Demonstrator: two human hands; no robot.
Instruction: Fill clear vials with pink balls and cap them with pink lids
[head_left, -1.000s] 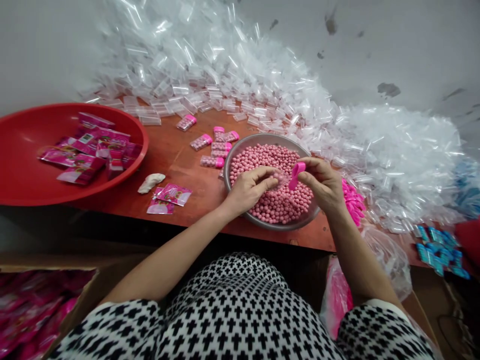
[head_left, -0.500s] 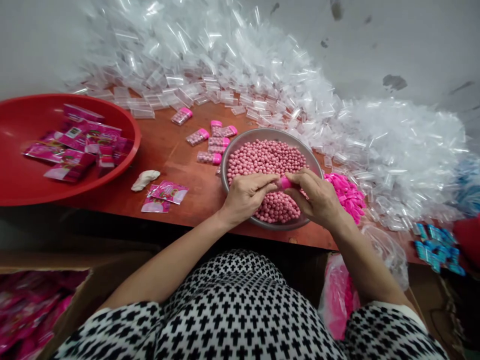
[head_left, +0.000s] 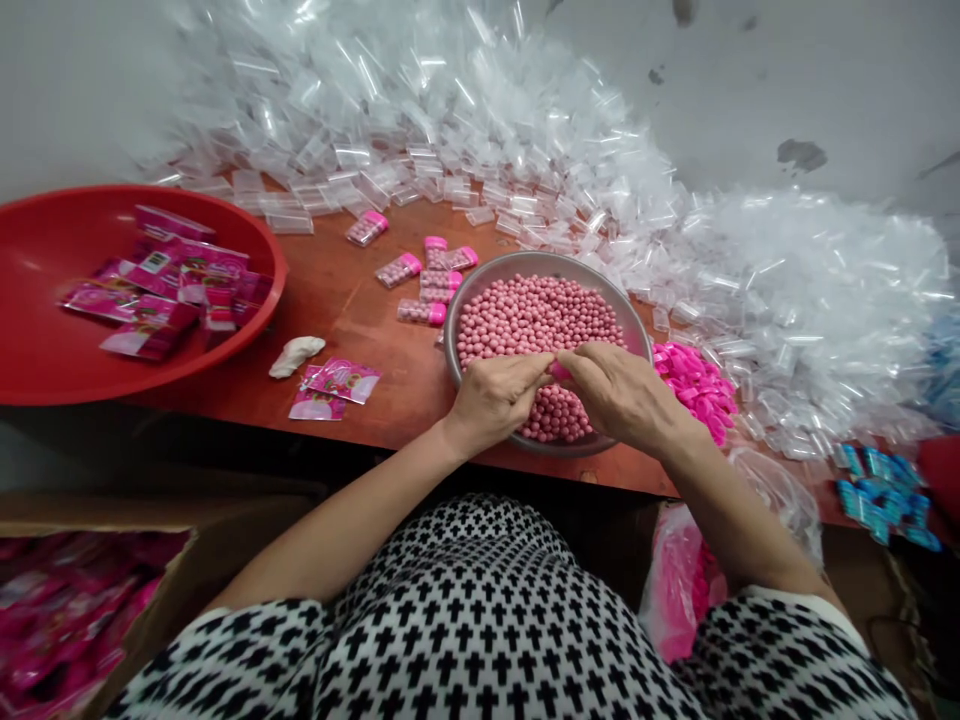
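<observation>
A metal bowl [head_left: 480, 285] full of pink candy balls [head_left: 525, 315] stands on the red-brown table. Both hands meet over its near side. My left hand [head_left: 499, 395] is closed on a small clear tube, mostly hidden by its fingers. My right hand [head_left: 619, 390] pinches a pink cap [head_left: 559, 371] against the tube's end. Filled tubes with pink caps [head_left: 424, 275] lie just left of the bowl. Loose pink caps [head_left: 694, 378] are heaped to its right.
A huge pile of empty clear tubes [head_left: 525, 150] runs along the wall. A red basin [head_left: 82, 375] with pink sachets sits at the left, two sachets [head_left: 334, 385] and a white lump [head_left: 296, 353] near it. Blue packets [head_left: 885, 490] lie far right; a carton of pink sachets [head_left: 67, 610] below.
My right hand brought the raised pink cap down to the tube in my left hand and the two hands closed together. The view shifted slightly.
</observation>
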